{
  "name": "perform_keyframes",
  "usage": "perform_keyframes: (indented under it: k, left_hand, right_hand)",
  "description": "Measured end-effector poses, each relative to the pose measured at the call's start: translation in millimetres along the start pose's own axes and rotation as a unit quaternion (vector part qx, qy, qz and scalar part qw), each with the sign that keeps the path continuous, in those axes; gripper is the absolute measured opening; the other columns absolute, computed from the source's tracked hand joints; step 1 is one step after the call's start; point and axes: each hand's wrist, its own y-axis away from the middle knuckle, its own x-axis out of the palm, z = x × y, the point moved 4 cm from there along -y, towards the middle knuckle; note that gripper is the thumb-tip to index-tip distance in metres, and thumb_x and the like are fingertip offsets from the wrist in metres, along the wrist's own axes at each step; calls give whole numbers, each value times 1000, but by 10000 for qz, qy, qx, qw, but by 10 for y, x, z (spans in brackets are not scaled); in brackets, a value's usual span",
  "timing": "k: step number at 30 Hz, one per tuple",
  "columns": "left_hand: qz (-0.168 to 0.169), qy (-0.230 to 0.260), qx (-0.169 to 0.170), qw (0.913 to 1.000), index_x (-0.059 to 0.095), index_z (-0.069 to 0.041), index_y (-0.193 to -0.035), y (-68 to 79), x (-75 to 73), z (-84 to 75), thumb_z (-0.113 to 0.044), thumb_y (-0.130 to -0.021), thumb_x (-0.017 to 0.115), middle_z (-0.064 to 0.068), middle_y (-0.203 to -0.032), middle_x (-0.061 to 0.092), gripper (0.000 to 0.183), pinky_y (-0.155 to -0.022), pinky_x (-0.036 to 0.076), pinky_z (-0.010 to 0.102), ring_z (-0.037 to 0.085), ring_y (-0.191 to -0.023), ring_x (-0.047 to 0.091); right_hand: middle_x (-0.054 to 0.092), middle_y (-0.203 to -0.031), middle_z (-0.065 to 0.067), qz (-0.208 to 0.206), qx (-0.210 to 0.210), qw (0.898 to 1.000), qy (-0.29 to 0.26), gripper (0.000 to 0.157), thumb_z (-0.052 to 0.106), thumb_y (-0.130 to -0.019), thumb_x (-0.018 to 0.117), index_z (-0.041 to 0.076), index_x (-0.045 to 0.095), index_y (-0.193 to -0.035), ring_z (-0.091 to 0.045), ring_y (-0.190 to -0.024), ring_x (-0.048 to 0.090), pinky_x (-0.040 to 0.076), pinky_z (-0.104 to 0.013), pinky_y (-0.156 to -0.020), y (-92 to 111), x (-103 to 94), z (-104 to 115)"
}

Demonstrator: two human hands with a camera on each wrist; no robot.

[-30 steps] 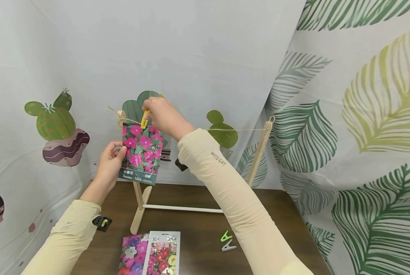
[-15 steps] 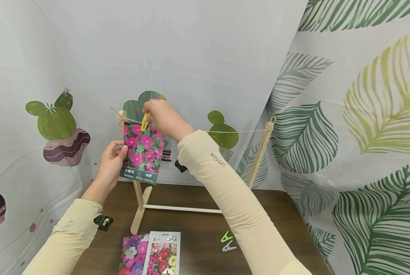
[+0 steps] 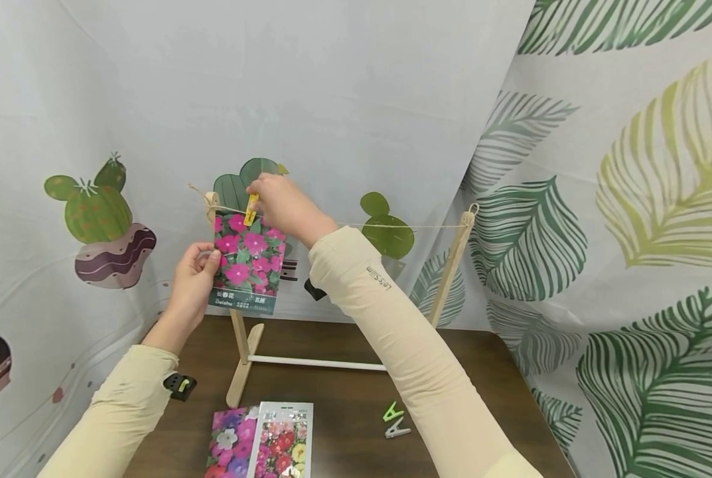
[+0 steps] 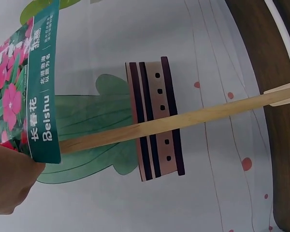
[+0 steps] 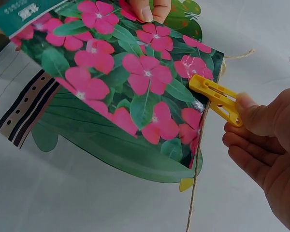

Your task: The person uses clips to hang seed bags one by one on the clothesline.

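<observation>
A seed packet (image 3: pixel 249 259) with pink flowers and a dark green lower band hangs at the left end of a twine line (image 3: pixel 433 226). My left hand (image 3: pixel 190 285) pinches its left edge between thumb and fingers. At the packet's top edge, a yellow clothespin (image 3: pixel 251 210) is held by my right hand (image 3: pixel 286 207). In the right wrist view the clothespin (image 5: pixel 213 94) has its tip over the packet (image 5: pixel 147 77) beside the twine (image 5: pixel 195 179), with thumb and fingers on its handle end. The left wrist view shows the packet's lettered lower band (image 4: pixel 44 92).
The twine runs between two wooden posts (image 3: pixel 451 272) joined low down by a white rod (image 3: pixel 316 363). On the brown table (image 3: pixel 344 411) lie a packet of mixed flowers (image 3: pixel 233 441), a white-bordered packet (image 3: pixel 284 438), a green clothespin (image 3: pixel 393 411) and a grey clothespin (image 3: pixel 397 428).
The packet's lower edge has risen slightly and swung a little to the right. Both hands keep their hold, nearly still.
</observation>
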Motion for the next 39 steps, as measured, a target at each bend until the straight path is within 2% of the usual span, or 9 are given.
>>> perform_keyframes:
  k: [7,13,18,24,34,39]
  left_hand:
    - [152,-551,-272,9980,49,-8,-110,10,6,32,-32,-102,45,-15,-88,58,26,-85,37,18,3,-95,47]
    - [212,-795,-494,9954,48,-6,-111,27,9,59,-38,-101,43,-6,-93,49,33,-81,39,19,7,-91,43]
    - [228,-932,-565,9938,46,-3,-113,29,20,73,-39,-101,42,0,-103,43,39,-84,40,19,8,-96,42]
    - [166,-1082,-634,9920,41,4,-120,38,34,98,-39,-101,42,3,-109,40,47,-82,42,19,11,-96,42]
    - [20,-1164,-781,9901,41,4,-118,73,19,143,-39,-100,44,5,-111,41,47,-79,43,11,11,-98,45]
    - [-24,-1118,-787,9906,41,2,-116,78,27,136,-38,-100,45,5,-111,42,44,-97,45,28,9,-98,48]
  right_hand:
    - [49,-136,-6,-15,-27,9998,212,43,23,-101,49,8,47,-140,-16,-121,50,43,-19,-95,24,27,18]
    - [48,-137,-6,-45,-160,9987,487,43,24,-102,46,7,45,-142,-18,-126,45,42,-18,-95,56,45,55]
    - [49,-135,-5,-175,-325,9971,659,42,24,-102,45,7,46,-141,-17,-124,47,41,-18,-96,73,58,70]
    - [49,-136,-3,-216,-325,9972,636,42,23,-102,46,10,45,-142,-15,-123,46,39,-18,-98,95,98,50]
    - [53,-130,-1,-461,-612,9955,563,39,22,-102,48,12,49,-139,-14,-120,49,39,-20,-99,138,164,9]
    - [55,-128,-2,-700,-789,9935,425,38,20,-101,50,11,51,-138,-15,-118,50,39,-20,-99,178,160,-8]
